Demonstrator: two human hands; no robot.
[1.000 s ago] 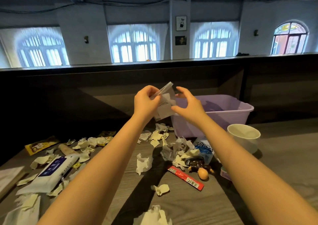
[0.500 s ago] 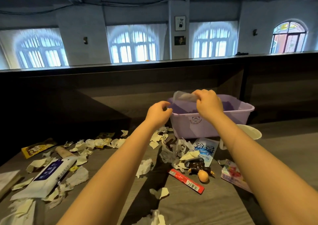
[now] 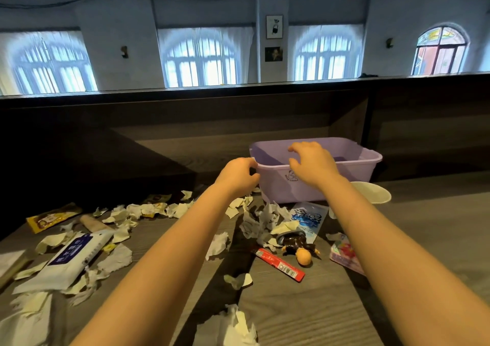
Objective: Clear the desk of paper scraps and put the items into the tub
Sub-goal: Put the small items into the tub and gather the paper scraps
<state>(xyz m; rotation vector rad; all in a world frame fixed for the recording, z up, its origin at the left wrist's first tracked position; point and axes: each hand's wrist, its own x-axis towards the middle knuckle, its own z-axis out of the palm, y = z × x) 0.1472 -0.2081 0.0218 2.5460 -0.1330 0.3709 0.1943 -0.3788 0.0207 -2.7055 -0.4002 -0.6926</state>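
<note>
A purple tub stands at the back of the wooden desk. My right hand hovers over its near rim, fingers spread and holding nothing. My left hand hangs just left of the tub's corner with fingers loosely curled, nothing in it. Torn paper scraps litter the desk. Among them lie a white wipes pack, a yellow sachet, a red stick packet, a small figurine, a blue pouch and a pink packet.
A white bowl sits right of the tub, partly behind my right forearm. A dark wooden partition rises behind the desk. A book edge shows at the far left. A tan roll lies among the scraps.
The clear bag I held up in both hands went over the tub in my right hand and is gone from it now. My left hand dropped beside the tub.
</note>
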